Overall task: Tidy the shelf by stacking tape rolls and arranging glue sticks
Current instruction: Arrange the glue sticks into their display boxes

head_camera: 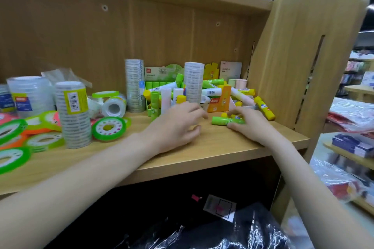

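matt, light wood-grain laminate on the shelf (222, 143), smooth along its front edge; clear glossy plastic film on the tape stacks (72, 115) toward the left edge; shiny green plastic on the flat tape rolls (109, 128); smooth plastic on the glue sticks (224, 121); printed card on the orange box (220, 101) near the right edge; crinkled glossy plastic wrap (212, 234) below the shelf

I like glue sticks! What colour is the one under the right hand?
Green glue stick, head view.

Bare forearms, bare hands (178, 125), no sleeves
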A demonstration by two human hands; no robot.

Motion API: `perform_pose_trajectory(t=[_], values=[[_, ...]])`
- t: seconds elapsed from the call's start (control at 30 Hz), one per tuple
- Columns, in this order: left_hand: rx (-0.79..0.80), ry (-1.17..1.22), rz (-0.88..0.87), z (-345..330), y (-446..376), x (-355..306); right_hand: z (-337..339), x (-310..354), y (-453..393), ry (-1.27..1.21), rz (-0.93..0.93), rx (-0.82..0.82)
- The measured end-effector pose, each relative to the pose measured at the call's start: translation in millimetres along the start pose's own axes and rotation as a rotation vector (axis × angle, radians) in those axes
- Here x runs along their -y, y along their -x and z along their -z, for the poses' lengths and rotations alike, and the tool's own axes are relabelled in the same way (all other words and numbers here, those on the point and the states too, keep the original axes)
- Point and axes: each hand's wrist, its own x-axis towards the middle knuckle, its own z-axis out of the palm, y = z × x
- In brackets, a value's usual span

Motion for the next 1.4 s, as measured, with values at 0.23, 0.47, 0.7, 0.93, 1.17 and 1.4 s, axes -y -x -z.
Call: perform_pose_trajectory(t=[0.23,0.47,0.7,0.93,1.17,1.4], values=[[-0.351,-0.101,0.209,12.6,4.8,16.4,0.1,2.0,-42.4,0.367,-0.070,0.276],[-0.417,-0.057,0.351,13.6,4.3,22.7,-3.2,17.6,-52.6,-0.649,-0.182,0.025],[-0.393,-0.034,0.389,11.7,3.5,22.3,-18.8,13.7,-56.7,-0.822,-0.277,-0.035],[-0.375,-0.041,0.396,11.0,4.5,19.2,-20.6,11.5,-54.0,-0.804,-0.315,-0.053],[-0.390,-0.008,0.436,12.7,5.9,22.7,-6.3,30.1,-17.8,-0.372,-0.102,-0.603],[-0.398,-0.036,0.505,17.5,11.2,21.1,-5.2,89.8,-35.3,-0.361,0.294,-0.274]])
